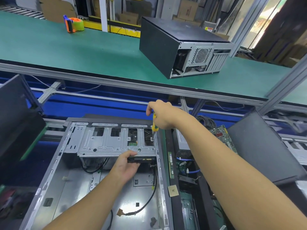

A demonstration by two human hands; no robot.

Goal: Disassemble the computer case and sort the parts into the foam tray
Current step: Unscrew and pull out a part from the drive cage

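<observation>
Two bare forearms come up from six and five o'clock of the view, over an opened computer case (78,188) that lies flat with its open side up. Just below the middle of the view, the left hand (126,165) has its fingers curled round the near end of a black drive (142,159), which sits under the front lip of the silver drive cage (103,143); the thumb lies on top. At one o'clock from it, the right hand (162,114) grips the yellow and green handle of a screwdriver (154,126), thumb and forefinger pinching its top end. The screwdriver stands nearly upright, its tip on a screw (152,139) at the cage's three o'clock edge. On the case floor, at six o'clock from the left hand, a black cable (132,213) trails down to a loose plug. At three o'clock, just beside the case, stands a black tray (176,209) with blue wires (184,159) and other parts in it. A green memory stick (171,165) lies along the case wall, and a green circuit board (221,135) shows at the tray's one o'clock corner. A dark panel (259,146) leans at three o'clock of the view. At twelve o'clock runs a green conveyor belt (66,47). On it sit a closed second case (166,47) at one o'clock and an orange and green tape dispenser (73,24) at eleven o'clock, well apart.
</observation>
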